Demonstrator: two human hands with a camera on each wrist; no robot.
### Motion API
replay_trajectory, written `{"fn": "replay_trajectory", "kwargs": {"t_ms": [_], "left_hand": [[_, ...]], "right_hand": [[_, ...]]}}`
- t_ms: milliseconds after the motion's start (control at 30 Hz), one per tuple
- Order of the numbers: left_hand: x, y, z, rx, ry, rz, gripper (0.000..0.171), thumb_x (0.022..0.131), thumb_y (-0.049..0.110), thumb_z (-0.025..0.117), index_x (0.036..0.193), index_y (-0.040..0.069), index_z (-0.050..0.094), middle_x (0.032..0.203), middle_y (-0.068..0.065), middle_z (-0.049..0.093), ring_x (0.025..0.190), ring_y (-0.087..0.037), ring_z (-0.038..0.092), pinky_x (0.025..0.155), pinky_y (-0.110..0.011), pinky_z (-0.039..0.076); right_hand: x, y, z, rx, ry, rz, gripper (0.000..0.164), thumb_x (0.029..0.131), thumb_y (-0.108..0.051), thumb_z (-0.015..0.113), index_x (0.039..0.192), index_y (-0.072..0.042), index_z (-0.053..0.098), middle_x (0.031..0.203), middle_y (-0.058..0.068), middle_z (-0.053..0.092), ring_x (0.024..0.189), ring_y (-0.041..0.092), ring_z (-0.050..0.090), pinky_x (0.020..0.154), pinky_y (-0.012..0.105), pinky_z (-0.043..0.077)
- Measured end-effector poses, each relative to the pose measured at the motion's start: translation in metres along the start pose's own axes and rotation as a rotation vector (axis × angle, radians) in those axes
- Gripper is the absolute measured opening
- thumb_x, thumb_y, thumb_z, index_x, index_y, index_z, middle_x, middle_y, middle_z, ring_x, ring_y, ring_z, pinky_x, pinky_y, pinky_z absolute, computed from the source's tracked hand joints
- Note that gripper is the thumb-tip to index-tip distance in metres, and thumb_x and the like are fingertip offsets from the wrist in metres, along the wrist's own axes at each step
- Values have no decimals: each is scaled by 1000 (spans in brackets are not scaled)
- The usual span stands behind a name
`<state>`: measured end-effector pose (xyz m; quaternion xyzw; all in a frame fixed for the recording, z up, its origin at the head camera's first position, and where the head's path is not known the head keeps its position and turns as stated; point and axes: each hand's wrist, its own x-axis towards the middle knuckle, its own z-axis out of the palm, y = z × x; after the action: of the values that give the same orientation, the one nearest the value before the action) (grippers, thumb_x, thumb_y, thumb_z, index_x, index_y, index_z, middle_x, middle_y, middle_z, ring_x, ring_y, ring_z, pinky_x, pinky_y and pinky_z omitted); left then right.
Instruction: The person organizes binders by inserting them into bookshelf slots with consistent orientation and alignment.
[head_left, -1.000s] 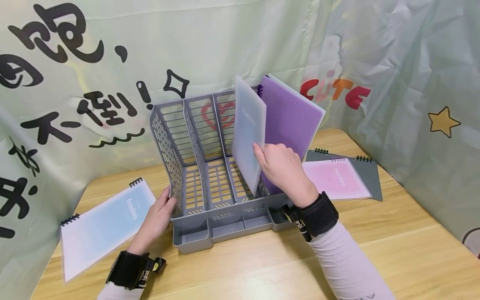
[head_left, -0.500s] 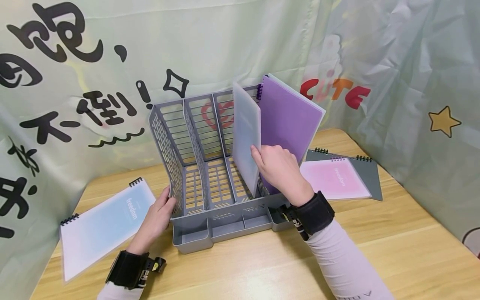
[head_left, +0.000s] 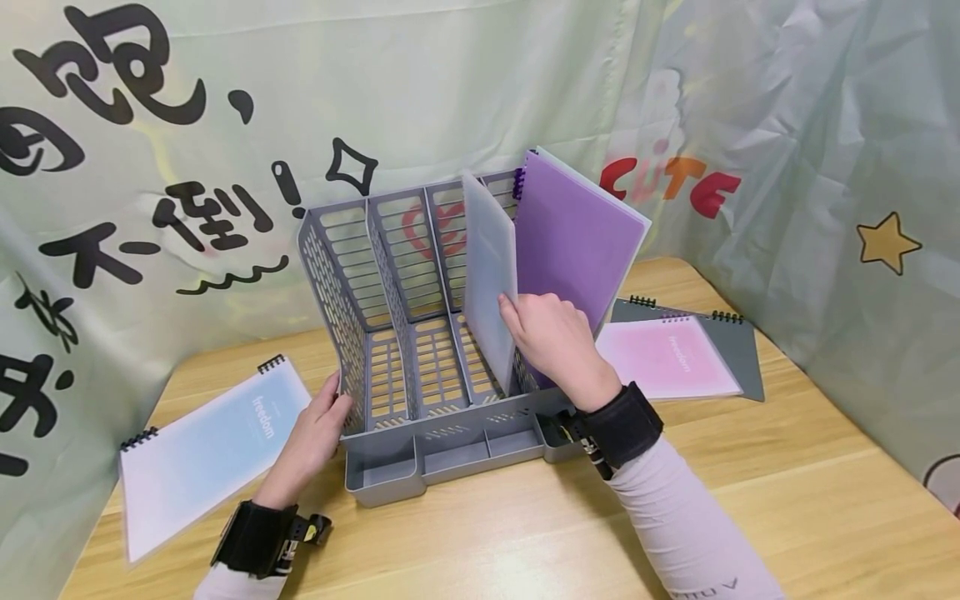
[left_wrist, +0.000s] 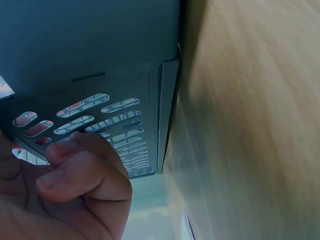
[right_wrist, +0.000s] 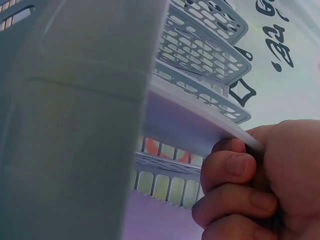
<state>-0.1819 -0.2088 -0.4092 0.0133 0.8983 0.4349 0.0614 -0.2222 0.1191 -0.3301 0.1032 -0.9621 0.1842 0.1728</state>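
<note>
A grey desktop file rack (head_left: 457, 446) stands on the table, with upright dividers and small trays along its front. My left hand (head_left: 311, 433) holds the front edge of its left side panel; in the left wrist view its curled fingers lie by the slotted panel. My right hand (head_left: 558, 342) pinches the near edge of a pale blue notebook (head_left: 487, 275), which stands upright in a slot right of the middle. Thumb and curled fingers meet on that edge in the right wrist view. Beside it, a purple spiral notebook (head_left: 577, 242) stands in the rightmost slot, with a pale sheet or cover behind.
Left of the rack lies a blue and white "freedom" notebook (head_left: 217, 458). On the right, a pink notebook (head_left: 667, 358) overlaps a dark grey notebook (head_left: 738, 358). A printed curtain (head_left: 480, 75) hangs behind the wooden table (head_left: 480, 550).
My right hand has moved slightly left and down with the pale blue notebook, which now sits a little lower in the slot. The left hand has stayed on the rack.
</note>
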Motion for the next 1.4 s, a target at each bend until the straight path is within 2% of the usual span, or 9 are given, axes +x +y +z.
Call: {"fn": "replay_trajectory", "kwargs": {"t_ms": [100,333,467,733,867,1000,1200,1400], "left_hand": [[0,1,0,-2,0,-2,54,105,35,30,156,26,18,145,-16,38,91,-33,54,54,-35,43],[-1,2,0,-17,3,-9,53,104,33,32,156,24,20,136,-19,45,66,-31,52,51,-35,42],[-1,2,0,-11,4,-4,53,104,33,32,156,23,21,135,-19,45,67,-28,52,51,-35,42],[0,1,0,-17,-7,-9,54,104,35,31,156,25,19,137,-18,44,66,-30,52,52,-36,42],[1,-1,1,-6,-6,-4,54,105,35,30,156,25,17,143,-17,40,82,-33,55,55,-36,43],[1,-2,0,15,-2,4,55,105,37,30,157,25,16,149,-16,34,103,-34,49,62,-36,44],[1,-2,0,30,-4,9,56,105,39,29,157,23,15,151,-16,31,111,-33,47,69,-38,44],[1,-2,0,32,-3,10,56,105,39,29,157,23,15,151,-15,30,113,-33,46,70,-38,44]], "right_hand": [[0,0,1,-8,3,-3,53,104,-42,33,59,-15,43,55,4,41,51,27,51,41,41,38],[1,1,5,-15,6,-16,53,104,-41,33,59,-15,44,54,3,40,49,26,50,40,40,37],[0,2,8,-9,4,-22,51,104,-40,33,60,-15,44,54,3,40,48,25,49,39,39,36],[1,4,11,-7,-6,-21,51,104,-39,33,62,-15,46,54,3,42,48,24,49,39,39,37],[2,4,13,-6,-22,-14,50,105,-40,32,63,-15,46,54,3,42,49,24,50,40,40,37],[3,5,15,-13,-22,-5,51,104,-41,33,62,-15,47,54,4,43,49,24,51,40,40,38],[3,5,17,-4,-30,9,50,104,-41,34,63,-15,48,55,4,46,51,25,52,41,42,39],[3,6,19,-3,-31,11,51,103,-41,34,62,-14,48,56,5,46,51,25,52,41,41,40]]}}
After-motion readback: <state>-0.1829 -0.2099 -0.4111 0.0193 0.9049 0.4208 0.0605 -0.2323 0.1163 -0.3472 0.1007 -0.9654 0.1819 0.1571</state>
